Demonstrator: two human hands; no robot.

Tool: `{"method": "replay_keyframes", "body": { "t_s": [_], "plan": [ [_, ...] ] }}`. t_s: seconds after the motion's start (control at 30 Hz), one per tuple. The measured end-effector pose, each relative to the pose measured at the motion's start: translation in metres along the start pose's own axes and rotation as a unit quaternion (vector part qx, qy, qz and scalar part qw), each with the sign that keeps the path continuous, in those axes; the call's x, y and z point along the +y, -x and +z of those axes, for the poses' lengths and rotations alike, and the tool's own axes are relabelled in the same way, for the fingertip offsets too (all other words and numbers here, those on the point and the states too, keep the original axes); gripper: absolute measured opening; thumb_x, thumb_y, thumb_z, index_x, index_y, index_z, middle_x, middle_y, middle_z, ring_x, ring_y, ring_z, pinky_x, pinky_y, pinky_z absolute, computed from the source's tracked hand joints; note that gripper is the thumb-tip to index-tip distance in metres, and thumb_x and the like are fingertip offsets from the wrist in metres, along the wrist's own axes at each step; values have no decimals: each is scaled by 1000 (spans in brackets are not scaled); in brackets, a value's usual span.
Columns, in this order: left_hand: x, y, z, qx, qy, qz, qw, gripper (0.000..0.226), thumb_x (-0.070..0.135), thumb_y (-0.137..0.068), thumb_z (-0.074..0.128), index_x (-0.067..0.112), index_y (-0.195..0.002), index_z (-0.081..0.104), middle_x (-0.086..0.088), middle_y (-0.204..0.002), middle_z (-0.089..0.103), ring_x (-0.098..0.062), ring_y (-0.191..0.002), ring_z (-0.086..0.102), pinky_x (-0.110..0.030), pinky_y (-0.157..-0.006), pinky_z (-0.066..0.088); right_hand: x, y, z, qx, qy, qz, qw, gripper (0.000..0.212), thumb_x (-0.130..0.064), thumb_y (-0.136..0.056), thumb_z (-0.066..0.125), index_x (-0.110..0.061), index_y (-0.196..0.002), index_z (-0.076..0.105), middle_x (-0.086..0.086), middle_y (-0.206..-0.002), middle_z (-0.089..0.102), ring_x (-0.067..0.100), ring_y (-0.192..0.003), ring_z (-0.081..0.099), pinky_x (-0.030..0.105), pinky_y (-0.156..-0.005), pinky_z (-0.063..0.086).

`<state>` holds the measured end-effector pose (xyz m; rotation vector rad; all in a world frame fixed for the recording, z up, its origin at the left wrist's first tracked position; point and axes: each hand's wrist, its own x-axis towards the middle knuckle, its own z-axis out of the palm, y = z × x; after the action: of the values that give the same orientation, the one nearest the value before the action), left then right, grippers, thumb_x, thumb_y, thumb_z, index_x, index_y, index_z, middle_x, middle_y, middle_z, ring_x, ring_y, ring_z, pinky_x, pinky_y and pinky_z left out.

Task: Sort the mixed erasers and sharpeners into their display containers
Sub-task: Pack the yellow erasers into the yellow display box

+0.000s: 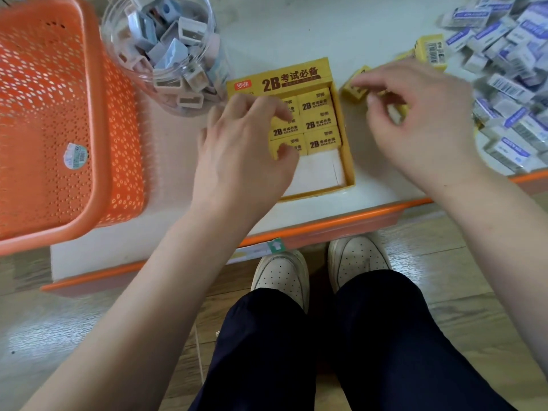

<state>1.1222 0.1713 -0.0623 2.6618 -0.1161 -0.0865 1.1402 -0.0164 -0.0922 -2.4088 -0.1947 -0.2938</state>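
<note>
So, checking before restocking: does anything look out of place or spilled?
Yes. The clear sharpener jar lies tipped on its side. Loose yellow erasers sit outside their display box, beside the blue-and-white eraser heap.

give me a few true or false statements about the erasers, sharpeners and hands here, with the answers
1. The yellow display box is completely full. False: its near end shows bare white floor.
2. The clear jar holds sharpeners. True.
3. The left hand is over the yellow erasers in the box. True.
4. The orange basket sits right of the box. False: it is to the left.
5. The blue and white erasers are piled at the right. True.
6. The right hand rests in the jar. False: it is by loose yellow erasers right of the box.
</note>
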Motion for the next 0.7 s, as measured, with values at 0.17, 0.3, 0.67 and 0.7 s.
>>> {"method": "replay_keyframes", "body": {
  "t_s": [0.17, 0.3, 0.67, 0.7],
  "plan": [
    [22, -20, 22, -16, 56, 71, 996, 24, 25, -82, 52, 25, -103, 63, 7, -113, 58, -20, -111, 50, -41, -96, 39, 17, -8, -16, -5, 99, 32, 995, 34, -11, -86, 49, -15, -117, 63, 6, -117, 61, 27, -111, 50, 17, -88, 27],
    [24, -28, 35, -33, 55, 97, 993, 26, 26, -83, 49, 25, -105, 63, 7, -115, 59, -21, -113, 50, -41, -102, 35, 25, -13, -11, -90, 215, 42, 972, 51, -23, -85, 61, -14, -134, 49, 5, -135, 49, 34, -124, 34, 35, -98, 27],
    [4, -20, 38, 9, 107, 82, 991, 30, 19, -86, 57, 20, -116, 57, 14, -107, 56, -5, -99, 49, -17, -82, 37, 6, -10, -8, -19, 94, 28, 995, 47, -19, -79, 63, -11, -124, 56, 9, -122, 54, 26, -113, 47, 17, -90, 31],
    [4, -19, 36, 19, 126, 73, 989, 30, 19, -86, 58, 20, -116, 57, 16, -104, 55, 1, -93, 47, -9, -79, 34, 0, -8, -7, -26, 60, 17, 998, 47, -18, -77, 64, -11, -123, 57, 9, -121, 53, 20, -108, 50, 15, -89, 33]
  ]
}}
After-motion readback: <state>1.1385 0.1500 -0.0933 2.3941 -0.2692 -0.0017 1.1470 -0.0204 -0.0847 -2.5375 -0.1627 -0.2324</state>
